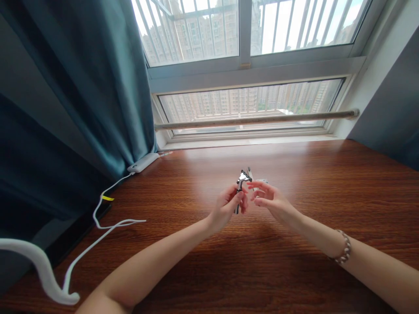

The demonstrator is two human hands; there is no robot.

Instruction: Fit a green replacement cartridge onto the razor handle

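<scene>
My left hand (229, 202) is closed around the dark handle of a razor (243, 178), held upright over the wooden table. Its shiny head with black ends points up, above my thumb and fingers. Close by on the right, my right hand (269, 198) has its fingers apart and curved, their tips beside the razor head; I see nothing held in them. Just behind the hands are a thin grey stick-like thing (249, 171) and a small pale thing (262, 180), partly hidden by my fingers, too small to name.
A brown wooden table (183, 257) stretches to the window (245, 100), which has a metal rail (262, 120) across it. On the left, a white power strip (143, 163) lies by the blue curtain (108, 87). Its white cable (94, 213) runs towards a thick curved white stand (39, 266).
</scene>
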